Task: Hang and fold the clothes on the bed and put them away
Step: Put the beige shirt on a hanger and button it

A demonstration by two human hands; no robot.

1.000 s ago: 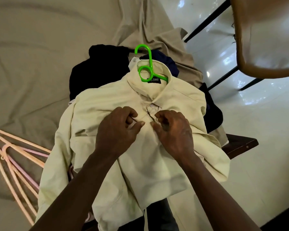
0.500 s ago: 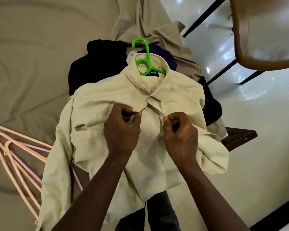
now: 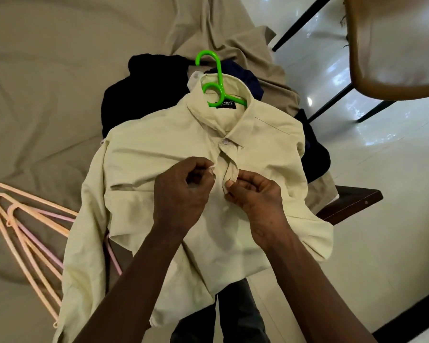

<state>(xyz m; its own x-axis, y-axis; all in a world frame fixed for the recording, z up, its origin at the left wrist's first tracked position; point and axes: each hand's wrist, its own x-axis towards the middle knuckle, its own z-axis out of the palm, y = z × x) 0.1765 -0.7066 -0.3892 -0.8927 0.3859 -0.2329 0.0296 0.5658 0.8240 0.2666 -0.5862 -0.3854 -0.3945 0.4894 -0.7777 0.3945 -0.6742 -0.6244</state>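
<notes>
Your left hand (image 3: 181, 194) pinches one front edge of the cream shirt (image 3: 159, 149) between curled thumb and fingers, and your right hand (image 3: 255, 194) pinches the facing edge just beside it, below the fastened collar button. The shirt lies face up on the bed (image 3: 47, 82) over a heap of dark clothes (image 3: 144, 90), with a green hanger (image 3: 217, 78) through its collar. Pink hangers (image 3: 22, 231) lie to the left.

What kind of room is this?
Probably a bedroom: a bed covered by a rumpled beige sheet, a cream shirt on a green hanger lying on it, and spare pink hangers alongside.
</notes>
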